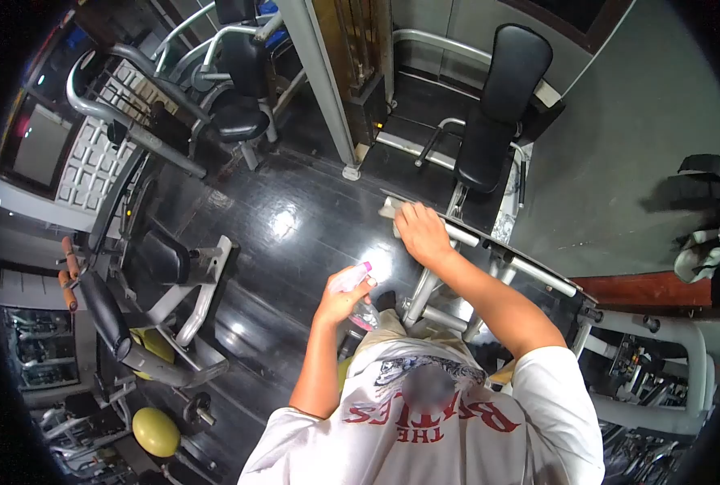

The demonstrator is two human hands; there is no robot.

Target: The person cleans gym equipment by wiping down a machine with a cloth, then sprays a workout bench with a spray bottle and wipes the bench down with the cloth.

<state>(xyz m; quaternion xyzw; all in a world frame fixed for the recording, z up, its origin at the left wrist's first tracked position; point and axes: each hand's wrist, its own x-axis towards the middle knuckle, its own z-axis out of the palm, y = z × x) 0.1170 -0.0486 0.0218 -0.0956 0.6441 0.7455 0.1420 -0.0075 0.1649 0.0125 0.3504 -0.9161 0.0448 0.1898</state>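
My left hand (pixel 341 301) is wrapped round a spray bottle (pixel 365 314) with a white and pink trigger head, held in front of my body above the dark floor. Farther forward and to the right, my right hand (pixel 421 233) presses down with bent fingers on a pale cloth (pixel 390 208). That cloth lies against the end of a grey metal frame bar (pixel 463 235) on a gym machine. Part of the cloth is hidden under the fingers.
A black padded seat machine (pixel 487 145) stands ahead against the wall. Another machine with a black seat (pixel 240 121) is at the upper left. A bench with orange grips (pixel 69 279) is on the left, near a yellow ball-shaped object (pixel 156 432). Bags (pixel 703 255) hang at the right.
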